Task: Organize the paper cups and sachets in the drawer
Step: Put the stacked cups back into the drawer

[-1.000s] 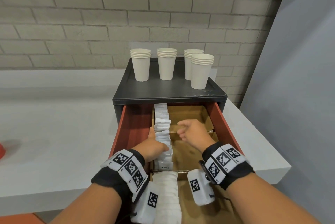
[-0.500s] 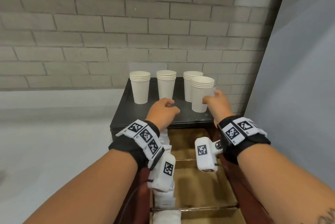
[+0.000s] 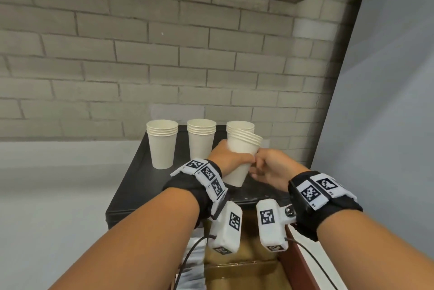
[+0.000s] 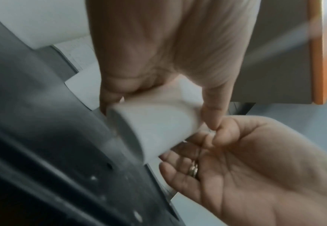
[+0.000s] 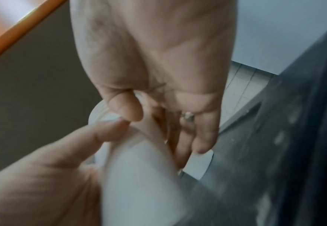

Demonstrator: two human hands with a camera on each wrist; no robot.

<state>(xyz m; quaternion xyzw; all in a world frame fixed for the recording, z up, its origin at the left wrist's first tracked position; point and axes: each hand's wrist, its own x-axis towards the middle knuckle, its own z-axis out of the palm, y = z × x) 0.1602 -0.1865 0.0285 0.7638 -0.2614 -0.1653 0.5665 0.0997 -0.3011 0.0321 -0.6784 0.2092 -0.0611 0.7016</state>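
While the open red-sided drawer with its brown cardboard dividers shows at the bottom of the head view, both forearms reach over it toward the top of the black drawer cabinet. A blurred strip of white sachets lies along the drawer's left side, partly hidden by the left arm. Each wrist carries a black band with white coded tags and a white camera block hanging beneath.

Just past the wrists, the left hand wraps its fingers and thumb round the side of a tilted stack of white paper cups, whose rims lean to the right and whose base is lifted off the cabinet top. The right hand meets it from the other side, thumb and fingertips against the stack's wall, the lower fingers loosely extended; a ring shows on one finger in the left wrist view.

Farther back on the cabinet top, three more stacks of white paper cups stand upright in a row: left stack, middle stack, and right stack directly behind the held one. A grey brick wall rises behind them.
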